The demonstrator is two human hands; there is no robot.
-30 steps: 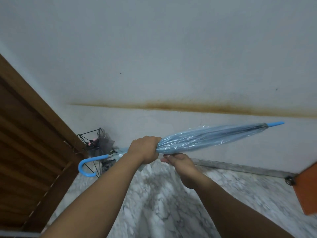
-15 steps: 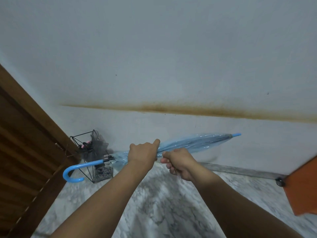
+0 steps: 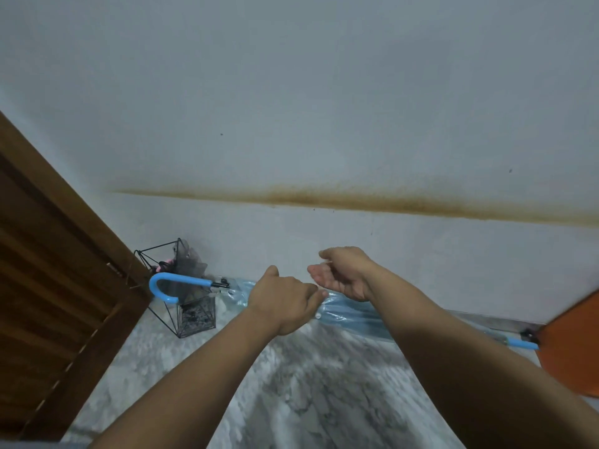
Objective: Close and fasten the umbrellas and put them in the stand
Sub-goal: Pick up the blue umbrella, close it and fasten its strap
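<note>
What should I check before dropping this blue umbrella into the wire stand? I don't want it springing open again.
1. Canopy folded: ok, the blue umbrella is collapsed along its shaft.
2. Strap fastened: cannot tell, its snap seems to hang loose near the left hand.
3. Left grip: ok, it holds the canopy.
4. Right hand: not ok, open, holding nothing.
5. Wire stand upright: ok, beside the wooden door.
6. Room in stand: cannot tell, something dark is already inside.

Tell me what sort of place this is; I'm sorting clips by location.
Probably a home entryway: a wire umbrella stand stands in the corner beside a wooden door, on a marble floor.
</note>
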